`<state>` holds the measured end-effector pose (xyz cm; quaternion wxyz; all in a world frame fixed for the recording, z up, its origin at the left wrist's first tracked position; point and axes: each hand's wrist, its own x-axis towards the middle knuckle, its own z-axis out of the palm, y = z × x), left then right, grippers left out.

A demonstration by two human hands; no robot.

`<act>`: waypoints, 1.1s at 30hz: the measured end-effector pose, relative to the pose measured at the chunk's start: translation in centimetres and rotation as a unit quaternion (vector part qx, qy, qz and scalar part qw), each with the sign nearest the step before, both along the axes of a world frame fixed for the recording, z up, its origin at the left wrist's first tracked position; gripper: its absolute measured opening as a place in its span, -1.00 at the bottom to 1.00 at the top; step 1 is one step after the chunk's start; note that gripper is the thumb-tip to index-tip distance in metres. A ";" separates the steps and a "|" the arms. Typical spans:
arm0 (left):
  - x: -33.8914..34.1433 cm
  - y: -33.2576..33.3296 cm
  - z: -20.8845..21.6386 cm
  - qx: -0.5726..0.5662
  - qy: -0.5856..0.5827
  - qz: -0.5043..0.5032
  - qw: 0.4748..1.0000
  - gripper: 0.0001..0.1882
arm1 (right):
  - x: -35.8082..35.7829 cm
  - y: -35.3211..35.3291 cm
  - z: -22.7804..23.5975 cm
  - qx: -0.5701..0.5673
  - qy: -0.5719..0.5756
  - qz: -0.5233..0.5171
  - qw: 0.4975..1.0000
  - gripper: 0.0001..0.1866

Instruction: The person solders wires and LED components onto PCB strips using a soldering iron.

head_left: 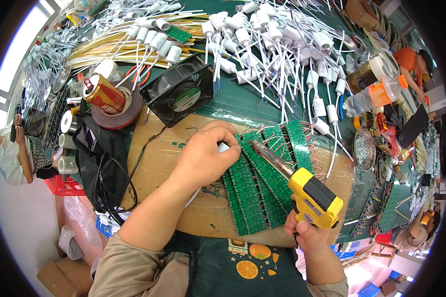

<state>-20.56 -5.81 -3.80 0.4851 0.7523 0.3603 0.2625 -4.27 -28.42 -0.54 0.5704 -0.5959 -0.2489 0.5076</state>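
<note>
My left hand [205,153] is closed around a small white cylindrical part [223,147], mostly hidden by the fingers. A white cable [192,198] shows below that wrist. In my right hand [307,232] is a yellow and black soldering gun [316,198], its dark metal tip pointing up and left toward the left hand's fingers. Strips of green circuit boards [245,198] lie side by side under the tip, with thin red and white wires along their edges. Whether the tip touches a board I cannot tell.
A brown board [153,153] covers the near worktop. A black fan [179,91] and a red-gold can [104,95] stand left. White cylindrical parts with cables [277,37] are heaped at the back. A plastic bottle [376,96] lies right. Other people [412,64] sit at both sides.
</note>
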 end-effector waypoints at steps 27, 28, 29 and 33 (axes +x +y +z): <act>0.3 -0.1 -0.3 0.013 0.004 0.011 1.000 -0.90 | 0.1 0.0 0.2 -0.017 -0.022 0.005 1.000 -0.37; 0.4 -0.2 -0.1 0.016 0.006 0.011 1.000 -0.90 | 0.2 -0.1 0.4 -0.016 -0.021 0.001 1.000 -0.38; 0.4 -0.1 -0.2 0.014 0.003 0.011 1.000 -0.90 | 0.2 -0.1 0.3 -0.017 -0.022 0.000 1.000 -0.38; 0.3 0.0 -0.5 0.016 -0.003 0.008 1.000 -0.91 | 0.2 -0.1 0.1 -0.035 -0.020 0.017 0.999 -0.37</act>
